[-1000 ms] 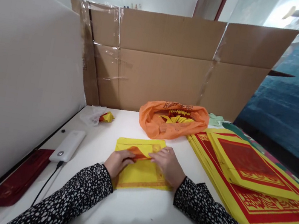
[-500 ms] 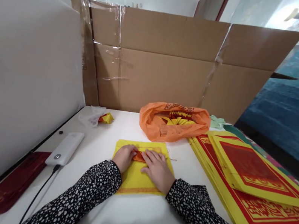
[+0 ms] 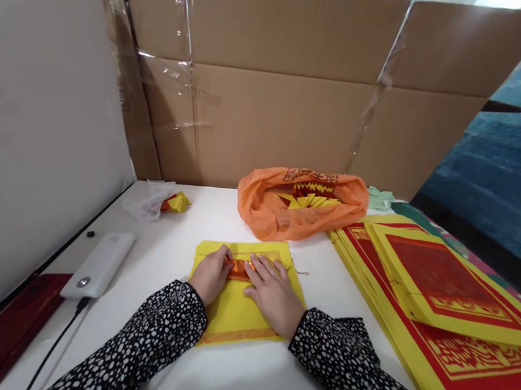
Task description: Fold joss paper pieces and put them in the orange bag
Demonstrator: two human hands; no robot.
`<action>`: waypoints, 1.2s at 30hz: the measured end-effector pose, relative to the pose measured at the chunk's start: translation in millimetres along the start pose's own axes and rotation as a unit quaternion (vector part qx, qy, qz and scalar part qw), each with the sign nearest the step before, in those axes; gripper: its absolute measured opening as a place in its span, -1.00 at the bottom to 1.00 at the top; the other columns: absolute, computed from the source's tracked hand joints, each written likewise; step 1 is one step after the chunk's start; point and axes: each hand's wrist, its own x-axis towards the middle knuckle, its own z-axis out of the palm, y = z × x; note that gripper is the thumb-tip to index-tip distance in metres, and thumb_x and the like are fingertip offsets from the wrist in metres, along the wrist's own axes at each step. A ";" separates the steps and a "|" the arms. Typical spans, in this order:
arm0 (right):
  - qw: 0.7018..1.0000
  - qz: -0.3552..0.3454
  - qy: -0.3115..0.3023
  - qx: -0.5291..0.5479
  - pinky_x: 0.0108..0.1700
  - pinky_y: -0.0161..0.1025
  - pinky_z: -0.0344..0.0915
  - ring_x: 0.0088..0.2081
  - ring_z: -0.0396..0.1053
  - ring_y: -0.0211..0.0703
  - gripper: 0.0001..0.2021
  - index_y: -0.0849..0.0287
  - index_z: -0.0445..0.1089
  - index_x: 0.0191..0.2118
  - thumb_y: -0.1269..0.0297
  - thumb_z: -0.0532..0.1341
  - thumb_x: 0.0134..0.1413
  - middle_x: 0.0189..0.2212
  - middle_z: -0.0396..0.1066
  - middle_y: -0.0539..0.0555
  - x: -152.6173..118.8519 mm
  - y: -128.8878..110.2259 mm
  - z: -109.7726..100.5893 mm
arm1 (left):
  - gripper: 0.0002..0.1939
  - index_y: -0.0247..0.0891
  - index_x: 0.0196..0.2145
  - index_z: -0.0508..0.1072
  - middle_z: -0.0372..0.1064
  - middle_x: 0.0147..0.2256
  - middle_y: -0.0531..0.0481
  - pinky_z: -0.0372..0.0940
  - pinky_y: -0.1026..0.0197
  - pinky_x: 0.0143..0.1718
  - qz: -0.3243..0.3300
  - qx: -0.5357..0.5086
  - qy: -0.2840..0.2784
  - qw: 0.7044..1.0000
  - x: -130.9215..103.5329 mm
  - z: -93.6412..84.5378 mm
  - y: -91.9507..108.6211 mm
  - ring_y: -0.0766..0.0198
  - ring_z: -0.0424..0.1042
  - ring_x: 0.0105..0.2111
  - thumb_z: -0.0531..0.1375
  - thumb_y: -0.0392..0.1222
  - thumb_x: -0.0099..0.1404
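Note:
A small stack of yellow paper sheets [image 3: 247, 316] lies on the white table [image 3: 228, 389]. Across its upper part runs a narrow orange-red folded paper strip [image 3: 240, 270]. At the strip's left end my left hand [image 3: 210, 274] is closed, its thumb and fingers pinching the edge. My right hand [image 3: 276, 295] rests with fingers spread over the strip's right end, pressing it to the sheets. That end of the strip is hidden beneath the fingers.
Behind the sheets sits an orange plastic bag [image 3: 280, 225] with folded yellow-red papers. Larger printed yellow-red sheets [image 3: 455, 287] are piled at right. At left are a white power bank [image 3: 102, 262] with a cable, a red phone [image 3: 11, 326] and a clear bag [image 3: 147, 199]. Cardboard [image 3: 271, 130] stands behind.
The view has tilted down and shifted slightly. My left hand has drawn a little left along the strip, so more of it shows between the hands. My right hand stays nearly in place.

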 end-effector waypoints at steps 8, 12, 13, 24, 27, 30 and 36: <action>1.000 0.003 -0.011 0.015 0.31 0.13 -0.10 0.34 -0.06 0.05 -0.48 0.19 0.14 0.29 0.08 0.07 0.32 0.32 0.04 0.20 0.6 2.1 -4.1 | -0.93 -0.19 -0.29 0.24 0.34 -0.49 0.05 0.20 0.22 -0.38 0.002 -0.008 0.004 1.000 0.6 2.0 -2.3 0.19 0.38 -0.45 0.05 -0.34 0.30; 0.999 0.005 -0.019 0.032 0.32 0.12 -0.10 0.35 -0.10 0.05 -0.48 0.19 0.13 0.30 0.10 0.07 0.32 0.33 0.02 0.21 1.7 2.2 -3.9 | -0.93 -0.20 -0.27 0.25 0.33 -0.49 0.05 0.22 0.21 -0.37 0.003 -0.016 0.000 1.000 1.7 3.4 -1.6 0.20 0.37 -0.45 0.03 -0.33 0.31; 0.999 0.006 -0.026 0.038 0.32 0.11 -0.10 0.36 -0.11 0.04 -0.47 0.20 0.12 0.31 0.09 0.07 0.32 0.33 0.01 0.21 1.8 2.2 -4.1 | -0.92 -0.20 -0.27 0.27 0.32 -0.48 0.05 0.23 0.20 -0.35 0.006 -0.015 -0.002 1.000 2.0 3.6 -1.8 0.20 0.37 -0.44 0.04 -0.33 0.31; 0.987 -0.032 -0.115 0.107 0.30 0.30 -0.33 0.38 -0.39 0.27 -0.28 -0.09 -0.15 0.38 -0.20 0.04 0.21 0.41 -0.45 0.20 -6.3 8.8 -12.5 | -0.50 -0.15 -0.07 0.48 0.26 -0.27 -0.03 0.25 0.05 -0.11 0.030 0.044 -0.039 0.998 0.6 -26.7 -34.1 0.06 0.30 -0.20 0.38 -0.27 -0.04; 0.983 -0.032 -0.139 0.119 0.27 0.35 -0.39 0.38 -0.38 0.30 -0.32 -0.22 -0.12 0.36 -0.22 0.04 0.20 0.41 -0.44 0.13 -2.6 8.8 -13.3 | -0.44 -0.18 -0.14 0.51 0.28 -0.24 -0.09 0.23 0.02 -0.08 0.018 0.066 -0.062 0.996 17.4 -31.8 -25.7 -0.03 0.30 -0.15 0.46 -0.24 -0.18; 0.979 -0.036 -0.158 0.123 0.26 0.37 -0.41 0.38 -0.36 0.29 -0.32 -0.24 -0.11 0.35 -0.21 0.07 0.18 0.42 -0.41 0.13 0.7 9.0 -16.1 | -0.71 -0.19 -0.35 0.50 0.34 -0.38 -0.02 0.26 0.15 -0.19 0.022 0.034 -0.108 0.993 43.9 -24.0 -9.6 0.09 0.36 -0.28 0.42 -0.18 -0.09; 0.975 -0.060 -0.128 0.172 0.28 0.32 -0.33 0.38 -0.30 0.22 -0.40 -0.17 0.09 0.31 -0.14 0.12 0.19 0.40 -0.24 0.17 -4.1 17.6 -21.9 | -0.72 -0.20 -0.66 0.38 0.21 -0.71 0.20 0.10 0.32 -0.54 0.005 -0.052 -0.160 0.986 75.9 -6.3 7.5 0.36 0.20 -0.65 0.44 -0.26 -0.27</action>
